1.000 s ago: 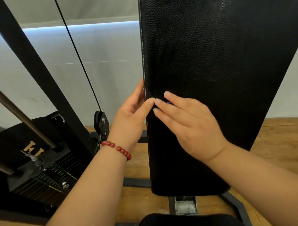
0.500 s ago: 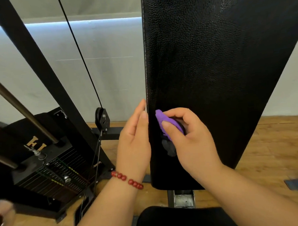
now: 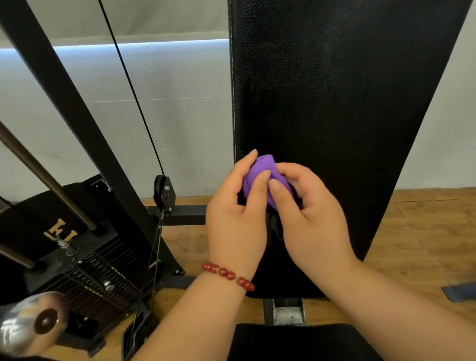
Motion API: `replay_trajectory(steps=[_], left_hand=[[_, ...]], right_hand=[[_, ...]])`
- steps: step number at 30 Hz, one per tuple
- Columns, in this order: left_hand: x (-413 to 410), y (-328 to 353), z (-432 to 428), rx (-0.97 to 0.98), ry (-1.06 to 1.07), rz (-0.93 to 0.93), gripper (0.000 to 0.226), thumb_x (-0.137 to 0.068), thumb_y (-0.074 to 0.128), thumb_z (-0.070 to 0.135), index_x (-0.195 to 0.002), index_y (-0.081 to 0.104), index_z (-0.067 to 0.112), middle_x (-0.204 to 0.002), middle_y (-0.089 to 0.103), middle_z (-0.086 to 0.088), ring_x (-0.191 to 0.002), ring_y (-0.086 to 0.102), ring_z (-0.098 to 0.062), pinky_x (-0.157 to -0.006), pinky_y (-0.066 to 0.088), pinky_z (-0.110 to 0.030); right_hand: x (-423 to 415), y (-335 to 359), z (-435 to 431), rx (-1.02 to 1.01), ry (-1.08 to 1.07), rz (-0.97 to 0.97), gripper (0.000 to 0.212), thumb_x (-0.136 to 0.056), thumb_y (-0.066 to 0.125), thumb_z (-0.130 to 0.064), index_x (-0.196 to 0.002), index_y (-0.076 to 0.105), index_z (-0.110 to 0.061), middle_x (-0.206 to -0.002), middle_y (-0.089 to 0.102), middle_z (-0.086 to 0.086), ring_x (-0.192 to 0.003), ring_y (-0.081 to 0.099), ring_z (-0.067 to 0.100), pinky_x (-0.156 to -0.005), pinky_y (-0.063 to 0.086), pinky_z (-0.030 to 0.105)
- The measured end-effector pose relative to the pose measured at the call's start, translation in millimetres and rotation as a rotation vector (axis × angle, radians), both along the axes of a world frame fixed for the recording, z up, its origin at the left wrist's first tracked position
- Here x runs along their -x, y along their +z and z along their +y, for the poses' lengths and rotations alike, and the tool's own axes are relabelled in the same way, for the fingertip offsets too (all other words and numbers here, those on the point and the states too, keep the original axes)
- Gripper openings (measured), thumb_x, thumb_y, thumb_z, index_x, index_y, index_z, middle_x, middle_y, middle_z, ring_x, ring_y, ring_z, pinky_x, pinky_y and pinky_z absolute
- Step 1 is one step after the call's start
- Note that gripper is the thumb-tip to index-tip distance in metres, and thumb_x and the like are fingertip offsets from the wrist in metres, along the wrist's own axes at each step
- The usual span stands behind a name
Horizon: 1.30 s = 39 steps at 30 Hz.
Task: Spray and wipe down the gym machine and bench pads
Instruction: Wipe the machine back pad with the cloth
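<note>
Grey wall [image 3: 174,115] behind | weight stack [image 3: 93,271] at 8 o'clock | left hand [image 3: 234,224] pinches purple cloth [image 3: 258,176], thumb and forefinger | right hand [image 3: 312,218] fingers curled on same cloth | cloth bunched between hands, low before upright back pad [image 3: 336,94]; pad's long axis runs 12–6, most of its face at 12 o'clock from fingers; right hand likely nearer.

Even indoor light; bright wall strip; blurred chrome bar end [image 3: 30,324] lower left.
</note>
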<state>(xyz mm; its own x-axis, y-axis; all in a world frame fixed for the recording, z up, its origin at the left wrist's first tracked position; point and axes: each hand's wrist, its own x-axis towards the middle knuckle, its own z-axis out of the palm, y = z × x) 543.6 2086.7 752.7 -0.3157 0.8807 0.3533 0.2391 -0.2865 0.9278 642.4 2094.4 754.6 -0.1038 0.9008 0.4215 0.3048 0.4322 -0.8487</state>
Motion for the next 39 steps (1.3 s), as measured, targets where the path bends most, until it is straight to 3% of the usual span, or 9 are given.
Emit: replay_trajectory(steps=[2,5,10,13,17,26,31,36,39], left_hand=[[-5,3,5,-0.086,0.072,0.090,0.031,-0.096,0.059,0.030,-0.120,0.050,0.046,-0.114,0.061,0.024,-0.110,0.056,0.008,-0.091,0.044,-0.007],[-2,8,23,-0.257,0.261,0.188,0.029,-0.091,0.065,0.026,-0.119,0.060,0.026,-0.108,0.065,0.011,-0.100,0.058,0.001,-0.086,0.043,-0.009],[5,-6,64,-0.363,0.334,0.405,0.021,-0.089,0.067,0.020,-0.107,0.063,0.011,-0.099,0.053,0.009,-0.093,0.045,-0.005,-0.085,0.033,-0.004],[-2,-23,80,-0.383,0.385,0.585,0.033,-0.095,0.056,0.028,-0.124,0.060,0.014,-0.115,0.050,-0.003,-0.106,0.041,-0.015,-0.097,0.034,-0.021],[0,-36,93,-0.502,0.396,0.881,0.044,-0.103,0.038,0.031,-0.144,0.039,0.015,-0.153,0.025,-0.011,-0.145,0.018,-0.033,-0.120,0.014,-0.043],[13,-57,93,-0.589,0.312,1.141,0.048,-0.099,0.046,0.015,-0.144,0.032,0.008,-0.153,0.027,-0.010,-0.148,0.014,-0.028,-0.122,0.011,-0.043],[8,-42,97,-0.621,0.271,1.088,0.053,-0.092,0.043,0.001,-0.144,0.030,-0.001,-0.153,0.028,-0.015,-0.147,0.015,-0.028,-0.123,0.007,-0.038],[4,-46,95,-0.600,0.337,1.113,0.055,-0.099,0.045,0.026,-0.146,0.032,0.001,-0.155,0.021,-0.011,-0.147,0.018,-0.029,-0.122,0.012,-0.041],[5,-64,92,-0.632,0.359,1.137,0.051,-0.099,0.044,0.022,-0.145,0.033,0.002,-0.153,0.024,-0.011,-0.145,0.022,-0.031,-0.122,0.013,-0.041]], right_hand=[[-9,-5,8,-0.229,-0.060,-0.178,0.029,-0.100,0.048,-0.029,-0.128,0.056,-0.025,-0.114,0.058,-0.021,-0.109,0.053,-0.003,-0.089,0.041,0.008],[-30,-16,35,-0.535,-0.202,-0.356,0.039,-0.098,0.050,-0.025,-0.134,0.054,-0.009,-0.127,0.056,0.004,-0.121,0.046,0.012,-0.106,0.029,0.018],[-47,-48,79,-0.632,-0.350,-0.709,0.054,-0.102,0.041,-0.036,-0.150,0.029,-0.016,-0.157,0.021,0.019,-0.150,0.009,0.030,-0.122,0.006,0.035],[-49,-65,91,-0.726,-0.385,-0.856,0.060,-0.102,0.036,-0.039,-0.153,0.016,-0.016,-0.158,0.012,0.018,-0.150,-0.008,0.024,-0.123,-0.001,0.038],[-51,-71,96,-0.792,-0.393,-0.834,0.055,-0.104,0.028,-0.036,-0.153,0.016,-0.013,-0.159,0.011,0.016,-0.151,-0.004,0.024,-0.123,0.002,0.039],[-53,-78,101,-0.873,-0.389,-0.807,0.057,-0.102,0.034,-0.029,-0.153,0.019,-0.010,-0.160,0.010,0.013,-0.150,0.007,0.025,-0.123,0.005,0.040],[-53,-82,103,-0.922,-0.393,-0.781,0.056,-0.101,0.037,-0.026,-0.152,0.022,-0.008,-0.160,0.013,0.013,-0.150,0.011,0.027,-0.123,0.010,0.041],[-52,-83,104,-0.962,-0.388,-0.703,0.053,-0.100,0.037,-0.023,-0.149,0.031,-0.003,-0.156,0.025,0.017,-0.148,0.018,0.027,-0.122,0.016,0.042],[-51,-83,103,-0.972,-0.408,-0.701,0.052,-0.100,0.038,-0.023,-0.147,0.035,-0.002,-0.155,0.027,0.018,-0.147,0.022,0.029,-0.122,0.017,0.042]])
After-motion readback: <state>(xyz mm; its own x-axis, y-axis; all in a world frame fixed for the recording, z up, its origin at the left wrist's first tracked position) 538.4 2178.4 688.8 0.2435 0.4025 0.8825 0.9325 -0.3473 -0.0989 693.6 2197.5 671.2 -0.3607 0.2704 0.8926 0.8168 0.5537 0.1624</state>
